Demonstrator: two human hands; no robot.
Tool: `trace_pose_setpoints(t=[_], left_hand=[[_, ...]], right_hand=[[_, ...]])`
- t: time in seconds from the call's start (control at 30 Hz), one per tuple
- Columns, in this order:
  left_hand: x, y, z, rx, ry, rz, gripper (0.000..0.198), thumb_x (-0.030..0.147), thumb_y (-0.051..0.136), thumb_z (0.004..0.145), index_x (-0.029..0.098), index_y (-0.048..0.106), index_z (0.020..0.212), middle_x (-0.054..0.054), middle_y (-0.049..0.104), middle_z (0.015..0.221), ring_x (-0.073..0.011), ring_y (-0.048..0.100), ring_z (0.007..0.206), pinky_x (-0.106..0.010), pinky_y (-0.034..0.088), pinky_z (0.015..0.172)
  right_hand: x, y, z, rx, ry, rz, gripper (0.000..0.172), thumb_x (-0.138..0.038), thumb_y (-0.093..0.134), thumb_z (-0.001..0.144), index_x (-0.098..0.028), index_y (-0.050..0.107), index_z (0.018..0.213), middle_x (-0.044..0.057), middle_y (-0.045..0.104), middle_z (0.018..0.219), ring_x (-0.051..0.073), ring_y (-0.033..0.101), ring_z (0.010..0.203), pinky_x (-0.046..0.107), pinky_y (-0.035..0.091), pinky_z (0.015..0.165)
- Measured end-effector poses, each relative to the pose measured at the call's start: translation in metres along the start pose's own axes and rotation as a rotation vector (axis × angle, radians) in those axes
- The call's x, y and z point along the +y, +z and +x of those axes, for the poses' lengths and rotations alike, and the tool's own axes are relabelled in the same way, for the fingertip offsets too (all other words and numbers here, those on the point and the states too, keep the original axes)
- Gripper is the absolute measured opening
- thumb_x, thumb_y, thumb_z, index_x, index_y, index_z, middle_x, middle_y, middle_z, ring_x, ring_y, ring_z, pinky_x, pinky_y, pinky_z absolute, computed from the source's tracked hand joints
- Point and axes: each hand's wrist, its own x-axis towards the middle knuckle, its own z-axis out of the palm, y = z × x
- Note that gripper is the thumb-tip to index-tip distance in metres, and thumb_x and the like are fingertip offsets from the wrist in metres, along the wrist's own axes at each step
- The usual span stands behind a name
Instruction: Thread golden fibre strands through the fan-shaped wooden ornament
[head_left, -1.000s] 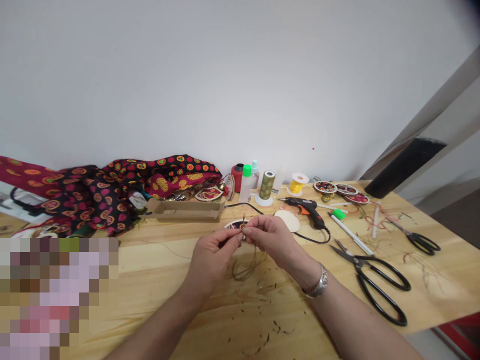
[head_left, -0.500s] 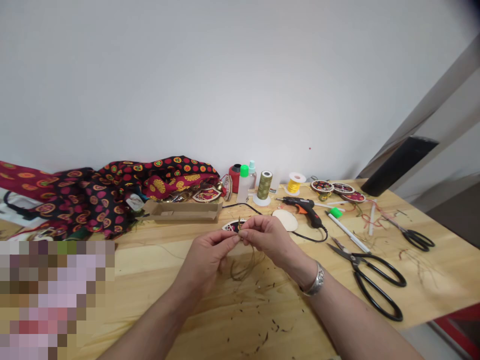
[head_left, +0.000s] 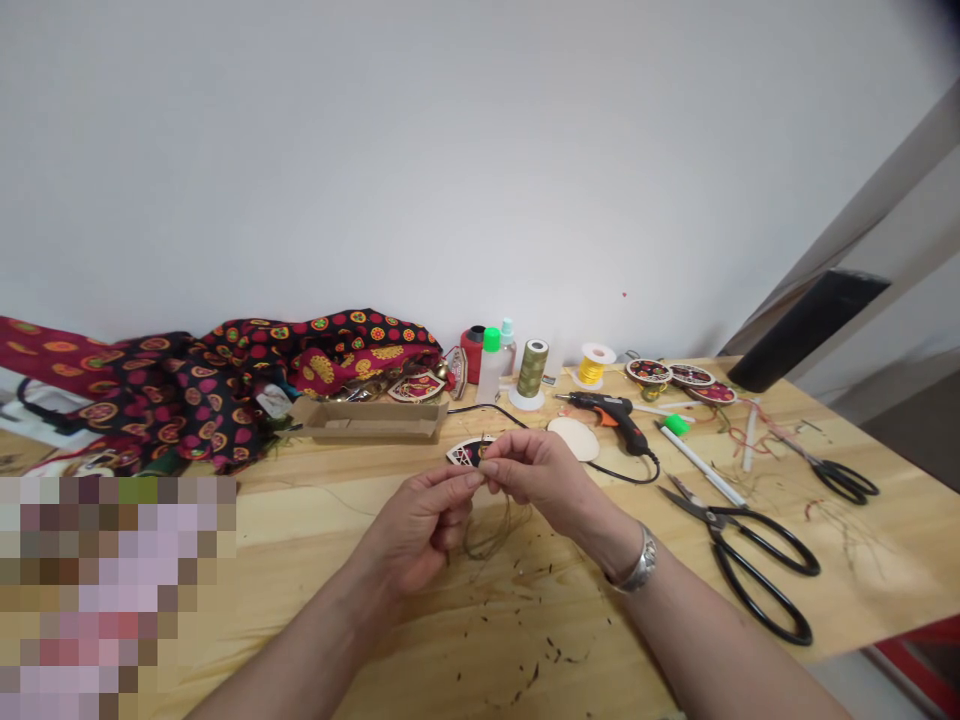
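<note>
Over the middle of the wooden table, my left hand (head_left: 420, 520) and my right hand (head_left: 536, 480) meet at the fingertips. Both pinch a thin olive thread (head_left: 487, 545), whose loops hang below the fingers. The exact spot where it is gripped is hidden by my thumbs. Just behind my fingertips lies a leaf-shaped patterned piece (head_left: 463, 453) with a pale cut-out edge, partly covered by my right hand. A silver bracelet (head_left: 641, 562) sits on my right wrist.
Large black-handled scissors (head_left: 739, 540), a glue gun (head_left: 611, 415), and a white oval piece (head_left: 574, 438) lie to the right. Behind stand an olive thread spool (head_left: 533, 372) and a green-capped bottle (head_left: 490, 368). Patterned fabric (head_left: 225, 370) and a cardboard tray (head_left: 367, 422) occupy the left.
My hands stay pinched together on the thread with only slight finger movement; its hanging loops have shifted a little. The whole view has moved slightly.
</note>
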Motion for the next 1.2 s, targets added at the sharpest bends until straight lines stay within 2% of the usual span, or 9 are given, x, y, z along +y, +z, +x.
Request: trace_pose_setpoints(t=[0.27,0.6,0.9,1.2], left_hand=[[0.0009,0.0058,-0.0018,0.116,0.072,0.084,0.015,0.024,0.069,0.061,0.012,0.062,0.063,0.010,0.025,0.042,-0.0022,0.016,0.039,-0.015,0.011,0.035],[0.0003,0.0095,-0.0016,0.132,0.109,0.142,0.019,0.029,0.070,0.062,0.011,0.065,0.067,0.011,0.024,0.040,-0.0022,0.015,0.037,-0.016,0.011,0.034],[-0.0013,0.0055,-0.0010,0.067,0.064,0.071,0.019,0.029,0.071,0.062,0.012,0.064,0.067,0.011,0.022,0.043,-0.0023,0.014,0.039,-0.016,0.011,0.035],[0.0009,0.0075,-0.0046,0.155,0.112,0.136,0.018,0.028,0.070,0.061,0.012,0.063,0.065,0.011,0.025,0.039,-0.0018,0.016,0.036,-0.016,0.011,0.034]], right_hand=[[0.0038,0.0016,0.0022,0.024,-0.016,-0.088,0.010,-0.024,0.060,0.070,-0.014,0.057,0.067,-0.004,0.052,0.053,0.003,0.033,0.040,0.018,0.022,0.039],[0.0055,0.0006,0.0015,0.059,-0.031,-0.106,0.011,-0.024,0.060,0.070,-0.015,0.056,0.065,-0.005,0.052,0.053,0.003,0.033,0.040,0.019,0.024,0.040],[0.0006,0.0036,0.0009,0.061,-0.014,-0.049,0.011,-0.023,0.061,0.068,-0.014,0.056,0.065,-0.005,0.052,0.052,0.003,0.033,0.041,0.018,0.023,0.040],[0.0058,0.0023,0.0014,0.040,-0.057,-0.075,0.010,-0.024,0.060,0.071,-0.014,0.057,0.068,-0.004,0.053,0.055,0.004,0.035,0.043,0.018,0.024,0.040]])
